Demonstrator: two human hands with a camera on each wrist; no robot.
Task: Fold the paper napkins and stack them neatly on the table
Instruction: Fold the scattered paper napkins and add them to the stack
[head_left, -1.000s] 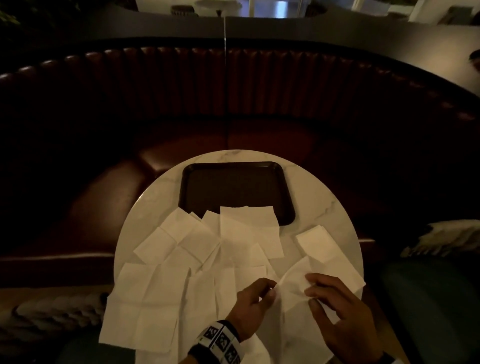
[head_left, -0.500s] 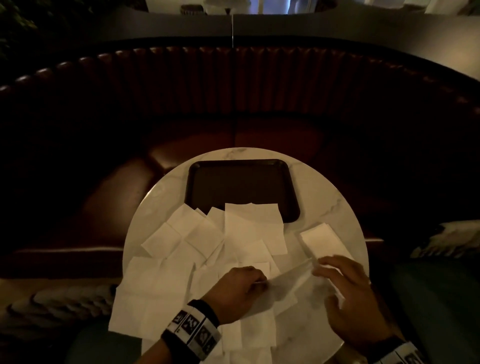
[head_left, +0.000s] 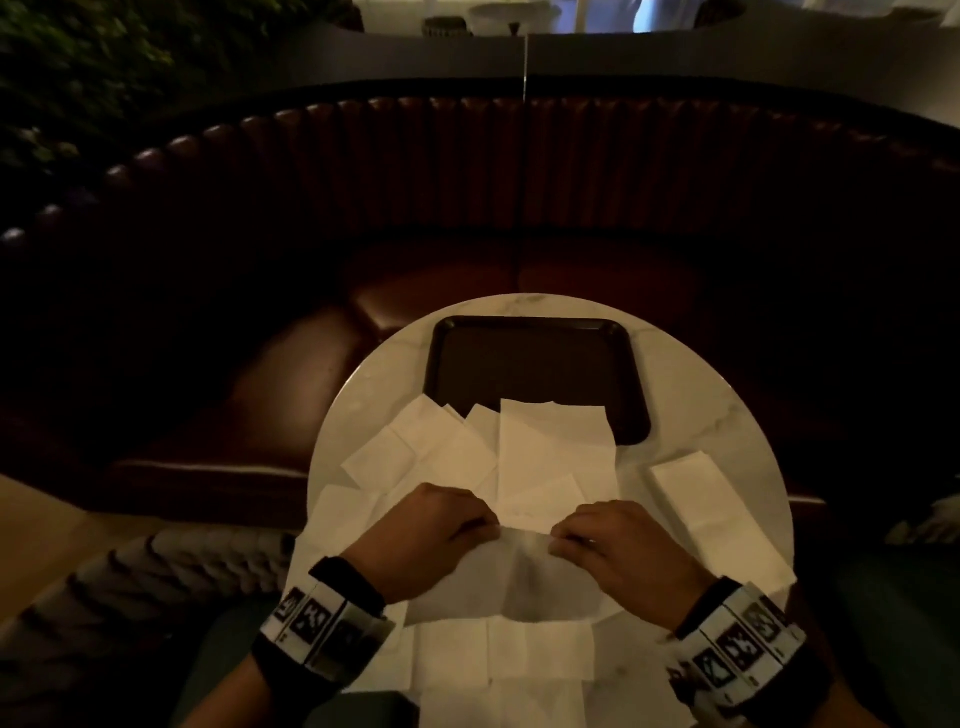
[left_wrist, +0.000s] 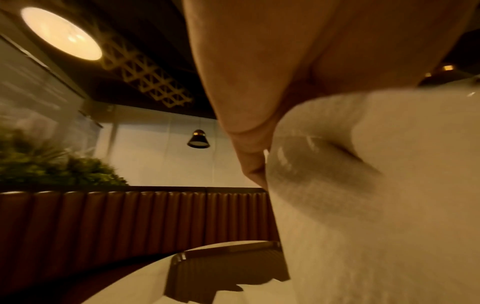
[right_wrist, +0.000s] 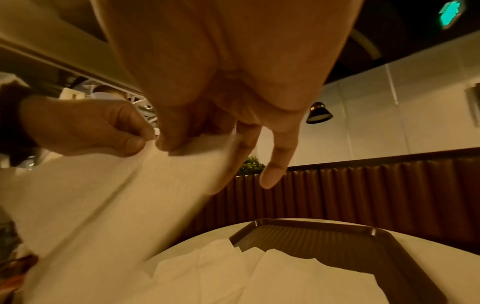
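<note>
A thin white paper napkin is held up above the near side of the round white marble table, its top edge stretched between the two hands and the rest of the sheet hanging down toward the person. The left hand pinches the left end of that edge with fingers curled over it, and the right hand pinches the right end; the right wrist view shows the right thumb and forefinger nipping the paper while the other fingers point downward, free of it. In the left wrist view the napkin billows close against the lens, blurred, beside the left thumb. Beneath and around the held sheet lie many loose unfolded white napkins, overlapping one another across the left and middle of the tabletop, a few of them lapping over the near rim of a dark brown rectangular plastic tray that sits at the far side of the table. To the right, apart from the scatter, a folded white napkin lies flat on the marble. Behind the table curves a dark reddish-brown ribbed leather booth seat, with green foliage at the upper left.
</note>
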